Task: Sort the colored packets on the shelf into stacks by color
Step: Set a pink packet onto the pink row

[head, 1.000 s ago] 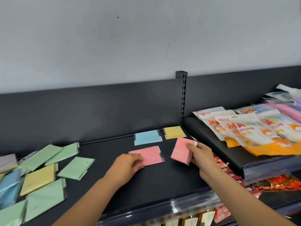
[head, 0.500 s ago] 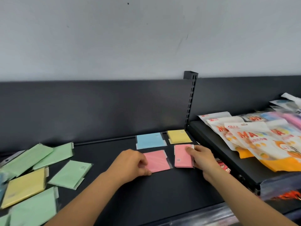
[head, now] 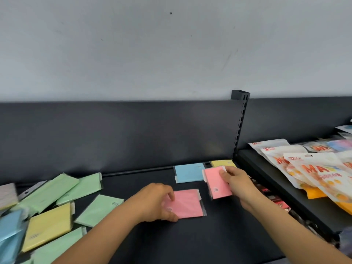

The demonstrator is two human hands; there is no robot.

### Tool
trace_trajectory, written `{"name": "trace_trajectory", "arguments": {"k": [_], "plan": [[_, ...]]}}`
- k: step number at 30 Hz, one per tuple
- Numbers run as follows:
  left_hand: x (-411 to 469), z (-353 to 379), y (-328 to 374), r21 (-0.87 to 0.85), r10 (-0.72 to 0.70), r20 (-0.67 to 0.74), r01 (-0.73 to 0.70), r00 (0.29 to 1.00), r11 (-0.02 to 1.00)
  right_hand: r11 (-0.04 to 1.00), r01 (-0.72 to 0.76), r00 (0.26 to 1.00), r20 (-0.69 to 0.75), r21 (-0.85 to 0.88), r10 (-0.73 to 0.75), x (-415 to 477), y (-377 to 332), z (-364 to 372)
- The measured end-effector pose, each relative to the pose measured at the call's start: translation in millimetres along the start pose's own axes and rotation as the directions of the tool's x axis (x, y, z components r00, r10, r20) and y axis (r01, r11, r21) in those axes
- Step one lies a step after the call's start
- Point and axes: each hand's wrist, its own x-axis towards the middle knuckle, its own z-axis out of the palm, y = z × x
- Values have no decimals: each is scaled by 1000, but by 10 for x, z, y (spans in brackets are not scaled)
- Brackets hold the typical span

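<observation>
My left hand [head: 158, 201] grips the left edge of a pink packet [head: 187, 203] lying flat on the black shelf [head: 190, 242]. My right hand [head: 237, 182] holds a second pink packet [head: 216, 182] by its right side, tilted and lifted off the shelf, just right of the first. Behind them a blue packet [head: 188, 172] and a yellow packet [head: 222, 163] lie flat against the back panel. At the left lies a loose heap of several green packets [head: 99, 209], a yellow packet [head: 48, 226] and blue ones [head: 10, 235].
A raised black shelf [head: 266, 180] on the right carries white and orange snack bags [head: 312, 174]. A slotted upright post [head: 241, 121] divides the two shelves. Red packs [head: 278, 201] show below the right shelf edge. A grey wall rises behind.
My right hand has raised its pink packet off the shelf again and tilted it. My left hand now grips the flat pink packet's left edge. The camera view dipped lower.
</observation>
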Motion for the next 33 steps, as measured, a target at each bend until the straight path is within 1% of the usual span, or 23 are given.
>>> {"name": "trace_trajectory", "arguments": {"k": [4, 7, 15, 20, 22, 24, 26, 30, 33], "plan": [[-107, -125, -155, 146, -60, 1, 60, 998, 987, 999, 51, 998, 38, -4, -51, 58, -78, 198], [-149, -213, -313, 213, -91, -22, 94, 996, 973, 998, 66, 996, 66, 10, -67, 103, -105, 338], [0, -509, -753, 204, -138, -123, 162, 983, 966, 998, 62, 993, 95, 25, -64, 207, -127, 513], [254, -443, -834, 173, -147, -36, 151, 989, 973, 999, 51, 989, 135, 17, -53, 226, -88, 548], [342, -410, -848, 138, -143, 10, 140, 990, 980, 997, 68, 984, 168, -29, -62, 231, -75, 541], [418, -384, -859, 98, -126, 68, 120, 990, 988, 989, 92, 976, 208, -116, -66, 236, -43, 534], [455, -386, -853, 61, -104, 94, 99, 990, 993, 972, 133, 961, 266, -195, -78, 223, -28, 530], [493, -386, -834, 50, -82, 110, 77, 990, 996, 923, 199, 929, 363, -329, -70, 203, -29, 557], [478, -349, -835, 27, -59, 92, 57, 994, 998, 885, 264, 913, 395, -384, -101, 187, -81, 589]]}}
